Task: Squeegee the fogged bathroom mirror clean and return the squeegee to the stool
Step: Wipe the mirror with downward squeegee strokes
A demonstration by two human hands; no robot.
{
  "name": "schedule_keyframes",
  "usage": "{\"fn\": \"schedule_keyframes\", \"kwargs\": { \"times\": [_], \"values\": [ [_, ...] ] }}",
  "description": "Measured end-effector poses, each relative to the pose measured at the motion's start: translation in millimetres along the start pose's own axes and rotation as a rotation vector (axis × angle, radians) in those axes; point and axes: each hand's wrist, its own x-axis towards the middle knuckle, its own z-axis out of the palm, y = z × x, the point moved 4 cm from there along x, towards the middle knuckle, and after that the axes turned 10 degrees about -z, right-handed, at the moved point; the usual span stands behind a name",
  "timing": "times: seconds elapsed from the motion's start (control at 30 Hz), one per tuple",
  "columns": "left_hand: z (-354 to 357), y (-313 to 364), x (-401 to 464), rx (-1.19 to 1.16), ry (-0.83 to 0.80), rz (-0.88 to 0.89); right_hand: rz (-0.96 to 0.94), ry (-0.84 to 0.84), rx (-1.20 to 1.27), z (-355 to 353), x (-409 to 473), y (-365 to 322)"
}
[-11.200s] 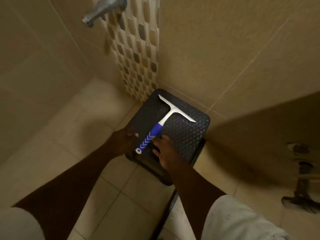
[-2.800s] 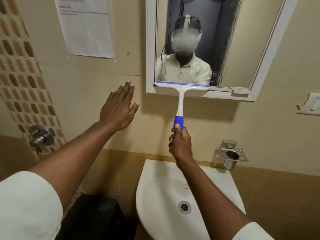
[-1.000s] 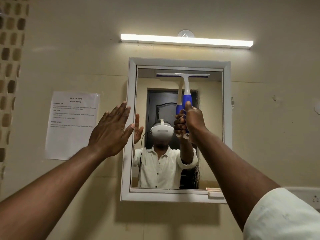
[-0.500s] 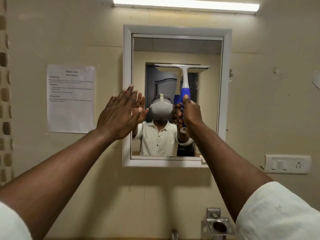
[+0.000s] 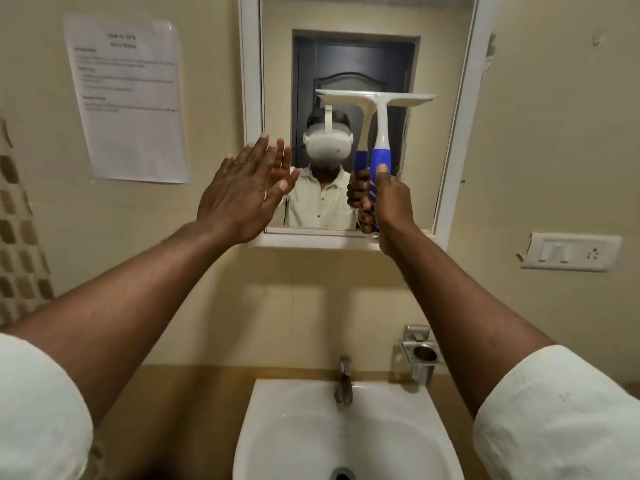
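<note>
Right hand (image 5: 389,199) clamped on the squeegee (image 5: 379,133) handle, shaft upright, blade level across the mirror (image 5: 433,150) mid-height. Left hand (image 5: 242,192) open, flat, beside the frame. Stroke likely runs downward.

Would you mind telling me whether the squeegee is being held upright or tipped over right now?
Upright. The squeegee has its blade bar level at the top against the mirror and its blue grip pointing down into the right hand.

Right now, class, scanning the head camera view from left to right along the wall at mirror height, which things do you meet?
Paper notice → left hand → squeegee, held by the right hand → switch plate.
</note>
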Motion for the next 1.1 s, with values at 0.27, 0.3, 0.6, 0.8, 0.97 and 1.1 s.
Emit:
{"fn": "schedule_keyframes", "kwargs": {
  "times": [0.27, 0.3, 0.6, 0.8, 0.97, 1.1],
  "values": [
    [29.8, -4.4, -26.5, 0.017, -0.059, -0.011, 0.057, 0.057, -0.088, -15.0, -42.3, 35.1],
    [33.5, -4.5, -29.7, 0.016, -0.07, -0.011, 0.071, 0.057, -0.095, -17.2, -47.1, 40.4],
    [58.1, -2.5, -58.3, -0.005, -0.134, -0.016, 0.157, 0.063, -0.115, -35.4, -90.9, 89.8],
    [70.2, -4.5, -73.2, 0.01, -0.17, -0.023, 0.227, 0.075, -0.131, -48.1, -118.7, 118.9],
    [75.4, -4.0, -78.1, 0.023, -0.184, -0.019, 0.261, 0.088, -0.129, -53.1, -130.5, 128.2],
    [75.7, -2.3, -80.2, 0.024, -0.182, -0.009, 0.264, 0.088, -0.139, -54.4, -134.4, 130.8]
  ]
}}
